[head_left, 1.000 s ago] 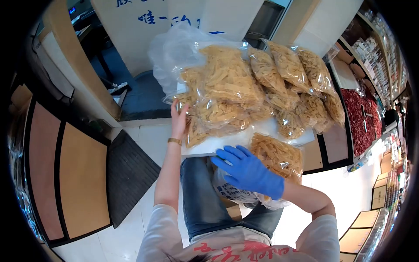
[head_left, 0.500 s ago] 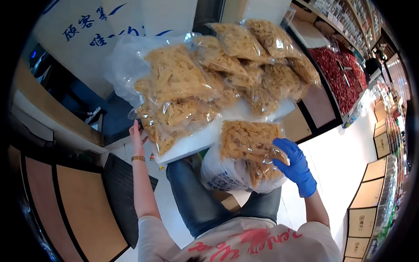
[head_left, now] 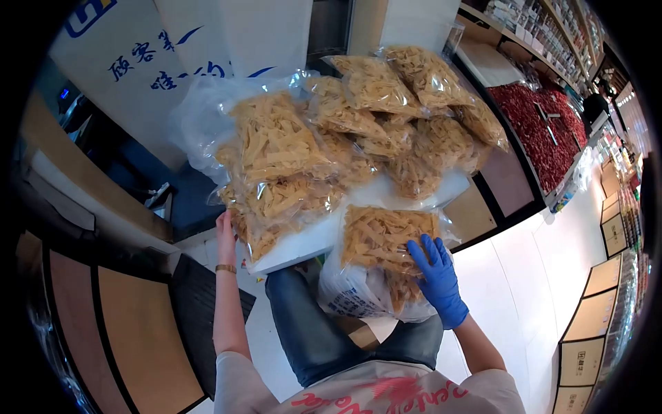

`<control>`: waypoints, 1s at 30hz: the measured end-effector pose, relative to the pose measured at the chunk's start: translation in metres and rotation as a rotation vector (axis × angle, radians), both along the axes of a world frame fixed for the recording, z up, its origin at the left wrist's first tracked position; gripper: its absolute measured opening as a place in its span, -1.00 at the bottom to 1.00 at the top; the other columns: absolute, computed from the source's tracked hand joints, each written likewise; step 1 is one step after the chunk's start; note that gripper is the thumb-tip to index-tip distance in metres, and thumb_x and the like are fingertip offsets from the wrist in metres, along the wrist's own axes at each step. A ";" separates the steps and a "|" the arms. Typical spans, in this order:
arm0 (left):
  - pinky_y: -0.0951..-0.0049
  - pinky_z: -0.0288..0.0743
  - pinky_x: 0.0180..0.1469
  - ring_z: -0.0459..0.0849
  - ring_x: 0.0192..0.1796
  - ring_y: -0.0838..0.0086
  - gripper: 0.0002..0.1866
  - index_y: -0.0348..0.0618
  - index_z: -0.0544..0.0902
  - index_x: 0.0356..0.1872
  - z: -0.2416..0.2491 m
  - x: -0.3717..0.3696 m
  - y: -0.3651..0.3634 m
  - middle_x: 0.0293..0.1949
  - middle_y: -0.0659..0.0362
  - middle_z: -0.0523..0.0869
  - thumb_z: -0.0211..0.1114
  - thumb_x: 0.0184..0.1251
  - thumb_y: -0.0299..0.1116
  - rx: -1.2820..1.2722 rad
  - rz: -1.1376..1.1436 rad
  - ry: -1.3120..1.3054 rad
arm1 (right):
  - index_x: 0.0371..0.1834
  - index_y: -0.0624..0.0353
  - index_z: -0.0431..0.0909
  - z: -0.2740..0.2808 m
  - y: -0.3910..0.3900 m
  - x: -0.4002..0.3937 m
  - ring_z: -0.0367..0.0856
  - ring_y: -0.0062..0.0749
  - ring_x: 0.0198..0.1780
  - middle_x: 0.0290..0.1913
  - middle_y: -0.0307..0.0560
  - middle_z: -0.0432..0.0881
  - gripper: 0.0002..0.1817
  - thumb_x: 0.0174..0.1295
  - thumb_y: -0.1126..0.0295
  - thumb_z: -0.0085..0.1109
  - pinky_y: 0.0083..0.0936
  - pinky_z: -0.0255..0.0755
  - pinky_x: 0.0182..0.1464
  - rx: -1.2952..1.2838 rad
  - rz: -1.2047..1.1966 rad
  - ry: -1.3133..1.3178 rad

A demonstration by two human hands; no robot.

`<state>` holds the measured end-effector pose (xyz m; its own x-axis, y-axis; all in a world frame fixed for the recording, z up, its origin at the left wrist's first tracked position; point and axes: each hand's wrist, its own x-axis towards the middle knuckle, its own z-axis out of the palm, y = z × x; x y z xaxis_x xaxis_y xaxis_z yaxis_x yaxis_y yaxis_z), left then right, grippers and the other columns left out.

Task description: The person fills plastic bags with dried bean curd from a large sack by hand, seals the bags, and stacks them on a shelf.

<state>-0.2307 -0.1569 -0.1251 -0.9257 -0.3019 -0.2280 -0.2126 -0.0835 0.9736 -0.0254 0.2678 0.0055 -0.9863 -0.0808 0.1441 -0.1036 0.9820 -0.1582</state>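
Note:
My right hand (head_left: 438,283), in a blue glove, lies with spread fingers on the right side of a clear bag of dry, yellowish strips (head_left: 389,234). That bag rests on top of a white plastic sack (head_left: 352,293) with blue print, between my knees; more strips show through below it. My bare left hand (head_left: 226,233) is at the left edge of the bag pile, fingers extended and partly hidden against a lower bag (head_left: 265,234). Several similar bags (head_left: 276,134) are heaped on a white board (head_left: 303,243) in front of me.
A heap of red dried goods (head_left: 534,127) fills a bin at the upper right. Wooden cabinets (head_left: 141,324) stand at left, beside a dark mat (head_left: 207,310). Stocked shelves (head_left: 607,297) line the right side. A white panel with blue writing (head_left: 172,41) is behind the pile.
My right hand has moved left and down onto the bag, its fingers now spread flatter. My left hand has come closer against the pile's edge. The camera view has shifted slightly.

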 end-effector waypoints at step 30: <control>0.41 0.29 0.24 0.36 0.26 0.41 -0.30 -0.06 0.05 0.39 -0.036 -0.019 0.015 0.27 0.13 0.33 0.10 0.37 -0.01 0.244 -0.051 0.159 | 0.16 0.26 0.35 0.193 -0.176 -0.291 0.62 -0.14 -0.41 -0.13 0.04 0.55 -0.53 0.16 0.39 0.09 -0.31 0.52 -0.46 0.603 0.165 0.437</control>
